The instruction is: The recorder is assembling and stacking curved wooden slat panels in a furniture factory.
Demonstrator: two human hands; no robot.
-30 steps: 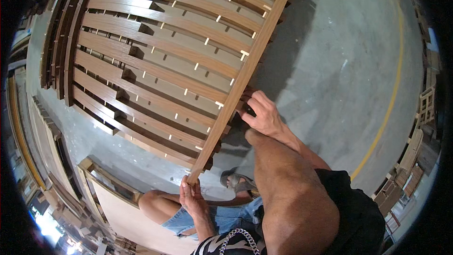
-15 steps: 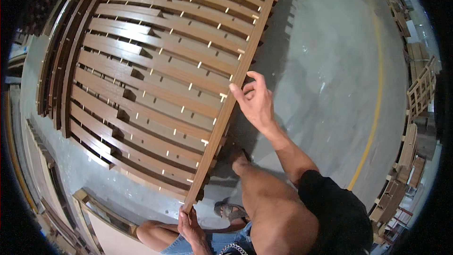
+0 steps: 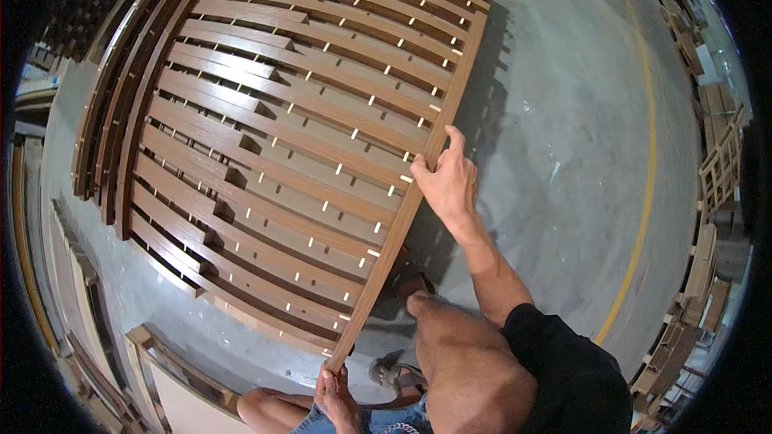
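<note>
Long brown wooden strip [image 3: 410, 201] lies along the slat stack's [image 3: 265, 145] right edge; my right hand's [image 3: 446, 181] fingers grip it, my left hand [image 3: 336, 390] pinches its near end, beside open grey floor [image 3: 563, 128].

Slatted panel [image 3: 265, 161]: brown wood with a smooth, faintly satin finish, pale dowel ends being shown between the slats. Long rail [image 3: 418, 193]: the same smooth brown wood. Floor [image 3: 563, 137]: grey concrete, matt and mottled, crossed by a painted yellow line [image 3: 643, 193].

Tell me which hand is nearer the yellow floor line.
Right. The right hand grips the long wooden rail near its middle, closer to the yellow floor line. The left hand holds the rail's near end, farther away.
</note>
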